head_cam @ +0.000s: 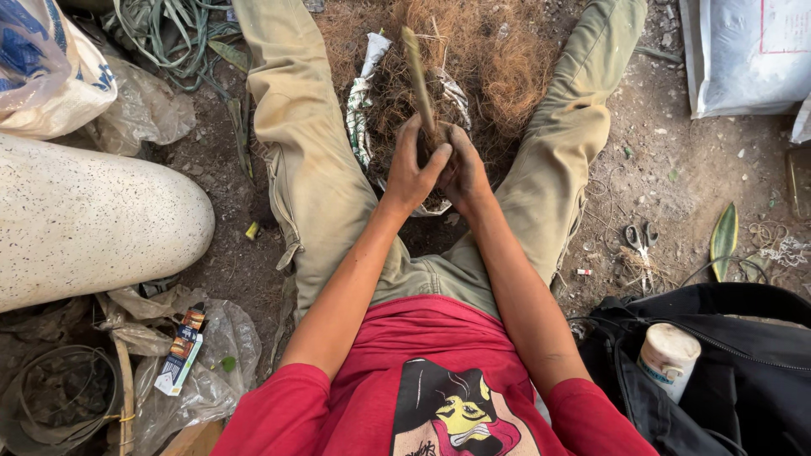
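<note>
The person sits on bare dirt ground point(676, 169) with legs spread, and both hands meet between the knees. The left hand point(414, 169) and the right hand point(460, 173) are closed around the base of a green stem point(418, 76) that stands nearly upright, tilted slightly away from the body. The lower end of the stem is wrapped in a dark clump of root and fibre, which the palms press from both sides. Under the hands lies a patterned cloth point(361, 101), partly hidden, and beyond it a heap of brown coconut fibre point(498, 59).

Judging from how things lie, the packing of the root ball looks well under way: fibre already covers the base and both hands squeeze it into shape. No string or tie shows around the clump, and the cloth is not drawn up around it, so binding seems left to do.

Scissors point(640, 241) rest on the ground to the right, well apart from the hands. A black bag point(743, 371) with a white jar point(669, 355) sits near the right elbow.
</note>
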